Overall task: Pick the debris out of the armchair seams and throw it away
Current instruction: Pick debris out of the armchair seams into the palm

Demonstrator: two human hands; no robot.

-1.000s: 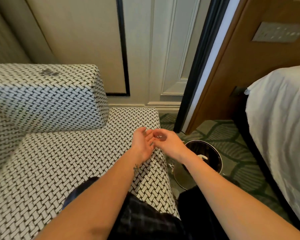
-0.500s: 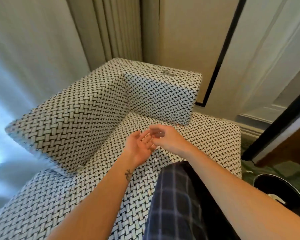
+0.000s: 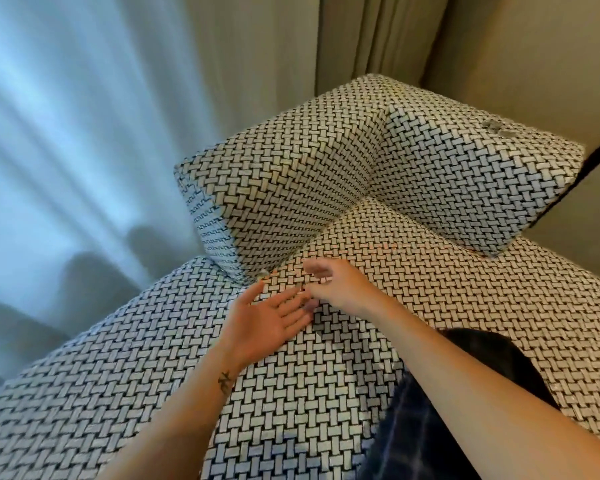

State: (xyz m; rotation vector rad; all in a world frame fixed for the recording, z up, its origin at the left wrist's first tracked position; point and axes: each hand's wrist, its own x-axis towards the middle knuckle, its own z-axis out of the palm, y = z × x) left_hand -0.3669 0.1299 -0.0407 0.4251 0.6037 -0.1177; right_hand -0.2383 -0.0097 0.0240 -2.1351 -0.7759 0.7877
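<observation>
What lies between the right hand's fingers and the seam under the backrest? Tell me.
Only bare woven seat fabric, as the head view shows. The right hand is short of the seam, and nothing else shows on that stretch.

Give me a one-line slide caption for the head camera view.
Left hand palm-up and right hand loosely curled, meeting over the black-and-white woven armchair seat near the backrest seam.

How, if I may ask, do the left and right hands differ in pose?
The left hand lies palm up with fingers straight; the right hand shows its back with fingers curled. The left hand sits lower in view than the right hand. Both are over the seat.
</observation>
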